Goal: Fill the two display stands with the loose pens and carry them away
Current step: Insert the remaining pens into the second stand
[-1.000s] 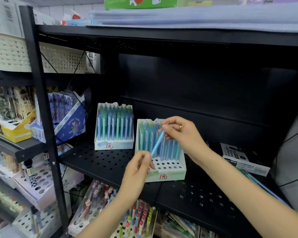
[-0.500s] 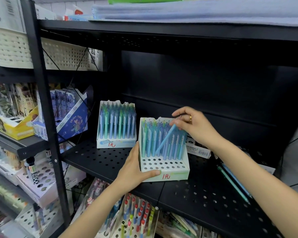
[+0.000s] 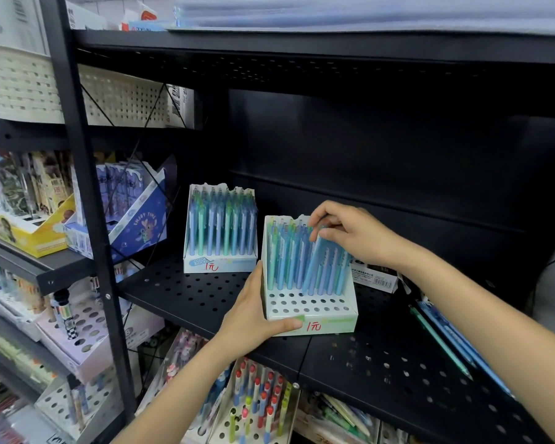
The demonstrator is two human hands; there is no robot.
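Two white display stands sit on the black perforated shelf (image 3: 180, 290). The far stand (image 3: 220, 265) is packed with blue and green pens. The near stand (image 3: 311, 312) holds several rows of pens, and its front rows of holes are bare. My left hand (image 3: 253, 315) grips the near stand's front left corner, thumb along the front edge. My right hand (image 3: 346, 230) pinches the top of a light blue pen (image 3: 313, 267) that leans in a hole of the near stand. Loose blue and green pens (image 3: 446, 341) lie on the shelf at the right.
A small white labelled box (image 3: 374, 277) lies behind the near stand. A black upright post (image 3: 87, 187) stands left of the shelf. More pen displays (image 3: 257, 408) sit on the lower shelf, and a blue cartoon box (image 3: 138, 216) is on the left rack.
My right hand brought the light blue pen down and set its tip into the near stand. My left hand let go of the pen and took the stand's front left corner.
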